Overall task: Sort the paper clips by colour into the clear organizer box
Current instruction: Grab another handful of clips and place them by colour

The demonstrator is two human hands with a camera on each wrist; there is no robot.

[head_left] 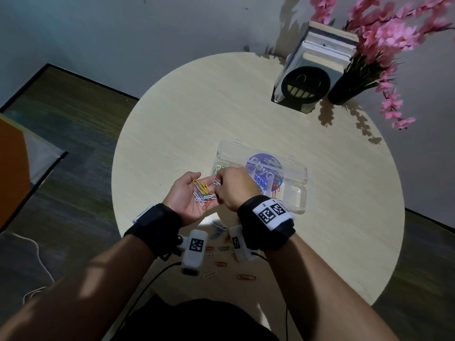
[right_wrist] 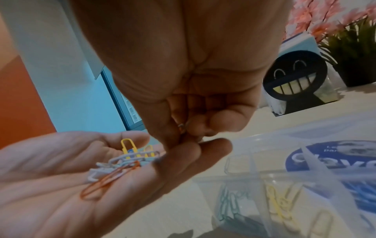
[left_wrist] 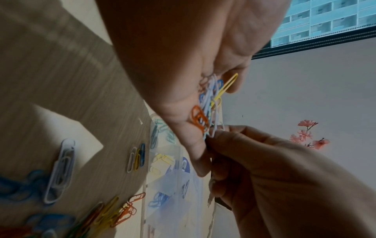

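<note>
My left hand lies palm up over the round table, fingers relaxed, and carries a small heap of paper clips in yellow, white, orange, green and blue. The same heap shows in the right wrist view. My right hand reaches over the left fingertips and pinches one pale clip between thumb and finger. Just behind both hands stands the clear organizer box. Its compartments hold green clips, yellow clips and blue clips.
Several loose clips lie on the table below my wrists, near its front edge. At the back right stand a black smiling-face bookend with books and a dark vase of pink flowers.
</note>
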